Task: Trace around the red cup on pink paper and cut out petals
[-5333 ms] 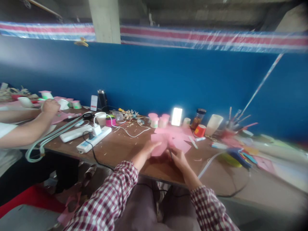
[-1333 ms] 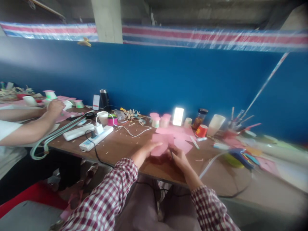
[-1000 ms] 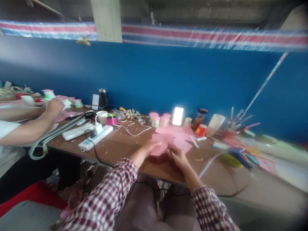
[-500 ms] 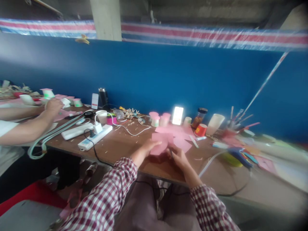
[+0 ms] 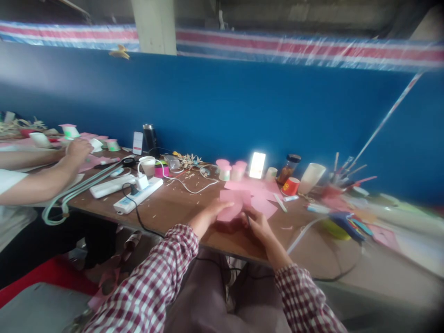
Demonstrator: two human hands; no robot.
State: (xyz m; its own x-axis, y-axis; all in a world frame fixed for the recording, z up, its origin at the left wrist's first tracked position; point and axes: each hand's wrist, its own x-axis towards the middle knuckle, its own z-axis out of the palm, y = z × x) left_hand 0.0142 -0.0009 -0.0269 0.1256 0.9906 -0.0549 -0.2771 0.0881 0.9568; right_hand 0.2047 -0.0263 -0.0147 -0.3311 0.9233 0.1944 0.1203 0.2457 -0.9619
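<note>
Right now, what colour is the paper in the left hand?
The paper is pink, as the head view, the only one, shows.

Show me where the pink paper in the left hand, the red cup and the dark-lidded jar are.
Pink paper (image 5: 236, 200): head view, flat face.
Red cup (image 5: 290, 187): head view, side wall.
Dark-lidded jar (image 5: 287, 172): head view, brownish body.

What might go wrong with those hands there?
The pink paper sheet in the left hand might crease or tear if pulled. The right hand seems to hold a thin dark thing, too unclear to name; if sharp, it might slip and hurt. The power strip's black cord hangs over the table's edge, so a sleeve might snag it.
</note>
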